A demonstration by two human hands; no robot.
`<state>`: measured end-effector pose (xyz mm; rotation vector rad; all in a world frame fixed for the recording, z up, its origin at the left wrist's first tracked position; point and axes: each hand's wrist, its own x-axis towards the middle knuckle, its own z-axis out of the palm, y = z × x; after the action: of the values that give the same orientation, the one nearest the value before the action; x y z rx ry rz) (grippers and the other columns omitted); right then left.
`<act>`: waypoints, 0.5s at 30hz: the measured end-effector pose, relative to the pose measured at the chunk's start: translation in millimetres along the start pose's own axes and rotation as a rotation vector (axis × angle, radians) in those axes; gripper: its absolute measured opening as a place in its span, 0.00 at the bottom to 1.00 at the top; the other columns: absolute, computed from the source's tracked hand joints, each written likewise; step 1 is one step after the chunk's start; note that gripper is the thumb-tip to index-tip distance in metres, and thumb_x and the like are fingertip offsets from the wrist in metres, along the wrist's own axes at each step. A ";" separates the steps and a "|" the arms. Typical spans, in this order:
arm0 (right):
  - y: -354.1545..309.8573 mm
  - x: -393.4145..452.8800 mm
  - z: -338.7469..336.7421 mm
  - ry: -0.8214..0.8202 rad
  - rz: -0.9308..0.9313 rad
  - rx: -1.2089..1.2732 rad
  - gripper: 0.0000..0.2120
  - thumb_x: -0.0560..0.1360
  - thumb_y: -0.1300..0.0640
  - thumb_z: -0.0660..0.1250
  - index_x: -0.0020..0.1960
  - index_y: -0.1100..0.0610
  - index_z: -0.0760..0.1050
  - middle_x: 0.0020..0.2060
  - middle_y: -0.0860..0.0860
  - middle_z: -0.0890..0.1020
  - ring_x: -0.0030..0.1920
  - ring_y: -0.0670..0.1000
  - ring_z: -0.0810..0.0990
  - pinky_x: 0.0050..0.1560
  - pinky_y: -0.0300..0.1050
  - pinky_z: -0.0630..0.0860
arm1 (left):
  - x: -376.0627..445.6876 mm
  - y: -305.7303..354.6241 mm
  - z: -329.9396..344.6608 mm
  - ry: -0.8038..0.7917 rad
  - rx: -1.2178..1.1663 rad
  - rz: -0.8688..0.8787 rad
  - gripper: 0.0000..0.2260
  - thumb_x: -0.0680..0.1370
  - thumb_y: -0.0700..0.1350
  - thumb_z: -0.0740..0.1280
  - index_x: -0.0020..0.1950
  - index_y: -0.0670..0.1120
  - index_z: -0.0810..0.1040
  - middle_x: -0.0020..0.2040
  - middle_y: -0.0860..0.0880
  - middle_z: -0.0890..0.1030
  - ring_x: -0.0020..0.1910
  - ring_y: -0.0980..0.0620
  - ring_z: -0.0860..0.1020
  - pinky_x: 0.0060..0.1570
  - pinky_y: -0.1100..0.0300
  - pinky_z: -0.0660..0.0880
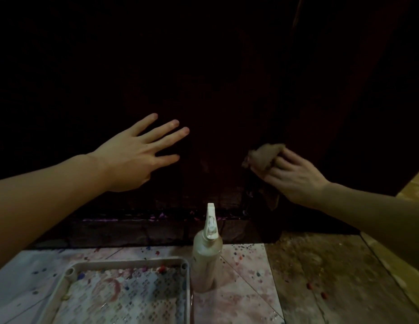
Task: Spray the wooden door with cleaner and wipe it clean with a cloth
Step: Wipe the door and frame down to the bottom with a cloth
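The dark wooden door (203, 78) fills the upper view, very dimly lit. My left hand (138, 153) is spread with straight fingers against its lower part. Near the door's right edge, my right hand (290, 174) grips a bunched brownish cloth (262, 155) and holds it to the wood. A pale spray bottle (207, 251) stands upright on the floor below, between my two arms, its nozzle pointing toward the door.
A white plastic tray (70, 274) with paint stains lies on the floor at lower left, touching or close to the bottle. Stained white sheets (246, 260) cover the floor beside bare speckled ground (321, 265). A dark threshold (145, 228) runs under the door.
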<state>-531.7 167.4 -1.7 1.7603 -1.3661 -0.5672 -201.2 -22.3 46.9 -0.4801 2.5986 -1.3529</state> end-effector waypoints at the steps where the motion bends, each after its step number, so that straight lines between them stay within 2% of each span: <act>1: 3.2 6.0 -2.0 0.029 0.075 0.042 0.29 0.73 0.57 0.52 0.74 0.59 0.65 0.68 0.57 0.74 0.69 0.62 0.64 0.76 0.57 0.40 | -0.1 0.1 0.5 -0.002 0.004 0.000 0.31 0.80 0.58 0.53 0.78 0.56 0.41 0.70 0.40 0.20 0.70 0.40 0.24 0.72 0.38 0.33; 3: 3.2 19.2 -7.0 0.070 0.112 0.071 0.30 0.74 0.57 0.51 0.76 0.58 0.58 0.72 0.57 0.69 0.71 0.62 0.62 0.75 0.58 0.41 | -1.1 0.0 1.2 -0.006 0.012 -0.004 0.30 0.80 0.58 0.53 0.78 0.56 0.41 0.70 0.41 0.20 0.70 0.40 0.24 0.72 0.38 0.32; 4: -0.6 23.2 -6.6 0.063 0.078 0.060 0.31 0.74 0.57 0.52 0.77 0.58 0.57 0.72 0.57 0.70 0.72 0.62 0.63 0.75 0.58 0.41 | -1.5 -0.4 1.3 -0.003 0.014 -0.002 0.31 0.80 0.58 0.53 0.78 0.56 0.41 0.70 0.40 0.21 0.70 0.40 0.24 0.72 0.38 0.32; 7: -26.0 23.9 -1.7 -0.095 -0.097 -0.013 0.31 0.71 0.55 0.60 0.74 0.54 0.66 0.67 0.52 0.76 0.72 0.60 0.68 0.74 0.59 0.41 | -4.7 -3.5 4.7 0.001 0.022 -0.008 0.31 0.80 0.58 0.53 0.78 0.56 0.42 0.70 0.40 0.21 0.71 0.40 0.24 0.72 0.39 0.32; 8: -36.4 23.4 -1.0 -0.184 -0.180 -0.033 0.29 0.73 0.55 0.59 0.75 0.53 0.65 0.70 0.51 0.73 0.74 0.58 0.64 0.73 0.59 0.35 | -7.7 -4.8 6.3 -0.011 0.028 -0.013 0.31 0.80 0.58 0.53 0.78 0.55 0.41 0.70 0.40 0.21 0.71 0.40 0.24 0.72 0.39 0.32; 10: -47.9 23.2 -0.6 -0.378 -0.295 -0.064 0.29 0.79 0.54 0.56 0.79 0.53 0.54 0.77 0.51 0.59 0.78 0.56 0.47 0.66 0.57 0.22 | -14.8 -7.2 10.3 -0.038 0.042 -0.023 0.32 0.80 0.59 0.54 0.78 0.55 0.40 0.70 0.40 0.21 0.71 0.40 0.25 0.72 0.38 0.33; 11: -46.9 26.4 -3.7 -0.420 -0.317 -0.083 0.29 0.81 0.53 0.55 0.79 0.54 0.50 0.79 0.51 0.55 0.78 0.56 0.42 0.63 0.57 0.19 | -18.0 -8.1 12.6 -0.050 0.050 -0.026 0.32 0.80 0.59 0.54 0.78 0.55 0.40 0.69 0.40 0.20 0.71 0.39 0.25 0.72 0.38 0.33; 12: -45.2 32.3 -8.2 -0.410 -0.312 -0.097 0.31 0.80 0.51 0.58 0.79 0.54 0.50 0.78 0.52 0.56 0.78 0.56 0.44 0.64 0.57 0.19 | -20.9 -8.7 15.1 -0.064 0.056 -0.029 0.32 0.80 0.58 0.53 0.78 0.55 0.39 0.69 0.40 0.20 0.71 0.39 0.25 0.72 0.38 0.33; 13: -42.6 40.5 -15.0 -0.375 -0.296 -0.090 0.33 0.77 0.49 0.63 0.78 0.55 0.55 0.77 0.52 0.61 0.78 0.57 0.50 0.68 0.57 0.23 | -23.4 -8.8 17.6 -0.079 0.060 -0.030 0.32 0.80 0.58 0.53 0.78 0.55 0.38 0.69 0.40 0.20 0.71 0.39 0.25 0.72 0.38 0.34; 15: -36.7 58.5 -22.0 -0.236 -0.224 -0.049 0.34 0.72 0.51 0.66 0.76 0.55 0.63 0.71 0.53 0.72 0.74 0.58 0.64 0.74 0.59 0.36 | -25.8 -8.2 21.1 -0.095 0.065 -0.034 0.32 0.80 0.58 0.53 0.78 0.55 0.37 0.69 0.39 0.20 0.71 0.39 0.25 0.72 0.38 0.34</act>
<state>-475.9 122.4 -11.7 1.8642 -1.3051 -0.9490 -169.2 -33.5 41.6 -0.5668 2.4739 -1.3847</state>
